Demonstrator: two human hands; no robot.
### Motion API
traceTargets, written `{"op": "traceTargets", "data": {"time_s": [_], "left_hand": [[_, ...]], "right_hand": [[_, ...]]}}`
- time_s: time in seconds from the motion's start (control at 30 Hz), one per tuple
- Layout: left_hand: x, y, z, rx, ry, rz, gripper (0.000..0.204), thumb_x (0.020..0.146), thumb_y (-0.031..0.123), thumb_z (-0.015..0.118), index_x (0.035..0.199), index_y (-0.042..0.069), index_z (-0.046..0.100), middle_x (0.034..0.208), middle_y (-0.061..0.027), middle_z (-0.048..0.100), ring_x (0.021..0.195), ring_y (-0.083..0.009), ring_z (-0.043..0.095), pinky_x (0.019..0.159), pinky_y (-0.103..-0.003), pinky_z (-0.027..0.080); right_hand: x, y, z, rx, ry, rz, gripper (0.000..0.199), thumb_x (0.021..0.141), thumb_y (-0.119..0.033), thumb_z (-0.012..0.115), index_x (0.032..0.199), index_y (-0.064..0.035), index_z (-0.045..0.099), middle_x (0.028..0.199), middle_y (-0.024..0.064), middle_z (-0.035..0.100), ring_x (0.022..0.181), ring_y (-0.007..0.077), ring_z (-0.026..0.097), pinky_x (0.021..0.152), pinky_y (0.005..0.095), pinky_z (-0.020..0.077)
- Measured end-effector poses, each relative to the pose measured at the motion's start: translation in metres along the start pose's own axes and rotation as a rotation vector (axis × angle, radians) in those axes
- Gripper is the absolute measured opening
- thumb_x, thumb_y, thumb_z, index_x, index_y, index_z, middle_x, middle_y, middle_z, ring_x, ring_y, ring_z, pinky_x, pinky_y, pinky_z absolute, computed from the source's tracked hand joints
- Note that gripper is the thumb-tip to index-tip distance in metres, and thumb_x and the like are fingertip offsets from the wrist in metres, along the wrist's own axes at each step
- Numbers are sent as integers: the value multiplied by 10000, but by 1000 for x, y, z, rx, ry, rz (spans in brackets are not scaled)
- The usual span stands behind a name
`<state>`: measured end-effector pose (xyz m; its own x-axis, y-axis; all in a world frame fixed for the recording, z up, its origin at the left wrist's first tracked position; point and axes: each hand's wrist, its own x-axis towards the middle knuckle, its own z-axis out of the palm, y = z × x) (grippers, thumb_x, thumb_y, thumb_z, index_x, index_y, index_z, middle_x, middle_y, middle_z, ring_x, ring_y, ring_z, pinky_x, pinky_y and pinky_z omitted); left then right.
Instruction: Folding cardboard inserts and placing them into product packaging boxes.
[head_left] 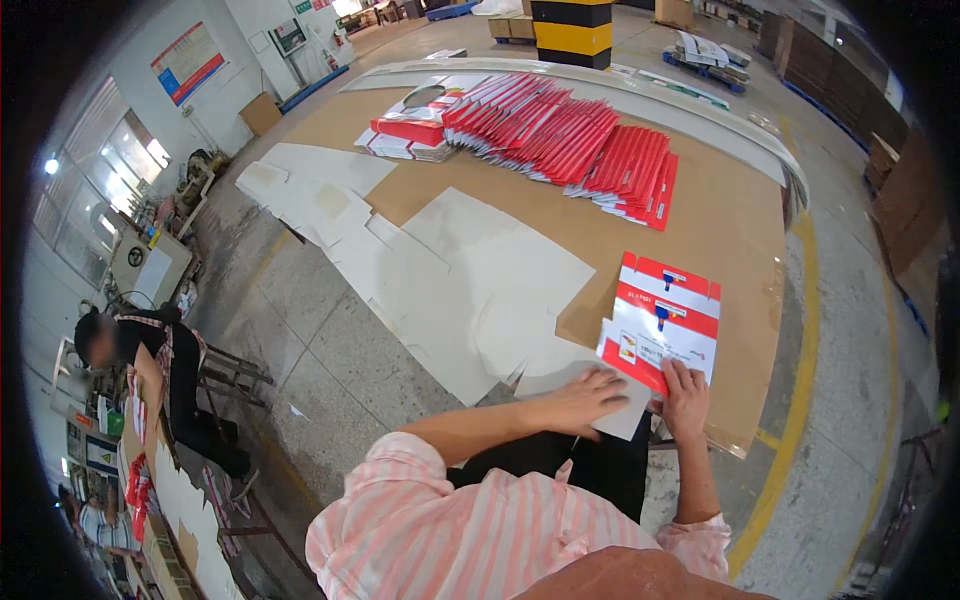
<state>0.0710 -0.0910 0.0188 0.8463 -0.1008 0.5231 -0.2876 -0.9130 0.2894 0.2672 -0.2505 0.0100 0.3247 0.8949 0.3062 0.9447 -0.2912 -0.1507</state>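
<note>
A flat printed carton (667, 310) in red and white lies near the front right of the table, its near part tilted. My right hand (686, 402) grips its near edge, fingers on the printed face. A plain pale flap (627, 412) sticks out toward me beside it. My left hand (584, 398) rests on that flap with its fingers stretched out, palm down. Whether the flap belongs to the printed carton, I cannot tell. Farther back, a long overlapping row of red and white folded cartons (545, 125) leans across the table.
Brown board covers the table (745, 330). Pale cardboard sheets (430, 280) lie over its left side and front edge. A small pile of cartons (410, 140) sits beside the row, with a roll of tape (425, 95) on top. At far left a co-worker (180, 370) bends over another table.
</note>
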Motion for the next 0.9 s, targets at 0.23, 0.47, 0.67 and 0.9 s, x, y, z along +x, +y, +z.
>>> {"op": "traceTargets", "data": {"time_s": [0.23, 0.47, 0.67, 0.9], "left_hand": [[44, -28, -41, 336, -234, -168, 250, 858, 333, 597, 890, 89, 636, 763, -78, 622, 802, -218, 575, 825, -404, 396], [20, -100, 14, 503, 72, -163, 476, 823, 405, 618, 1066, -4, 614, 1074, -205, 588, 1197, -377, 431, 1057, -586, 230], [-27, -85, -30, 469, 229, -662, 500, 771, 357, 663, 1100, -11, 586, 1102, -188, 548, 1171, -382, 421, 1007, -551, 284], [-39, -95, -23, 414, -6, -704, 277, 741, 338, 660, 724, 61, 676, 829, -61, 613, 919, -280, 532, 884, -458, 378]], "right_hand": [[-12, 19, 5, 340, 331, 51, 597, 683, 22, 562, 1275, -57, 571, 1242, 160, 582, 1007, 360, 522, 953, 428, 421], [0, -6, 4, 51, 84, 32, 574, 701, -38, 602, 1271, -69, 554, 1236, 112, 582, 1018, 339, 526, 929, 431, 435], [1, -12, -4, -44, -1, 110, 672, 624, -131, 754, 1258, -66, 545, 1255, 77, 557, 1048, 306, 513, 906, 408, 453], [-3, -15, 2, -109, 13, 89, 685, 608, -190, 793, 1237, -80, 548, 1256, 80, 561, 1053, 298, 528, 861, 419, 459]]}}
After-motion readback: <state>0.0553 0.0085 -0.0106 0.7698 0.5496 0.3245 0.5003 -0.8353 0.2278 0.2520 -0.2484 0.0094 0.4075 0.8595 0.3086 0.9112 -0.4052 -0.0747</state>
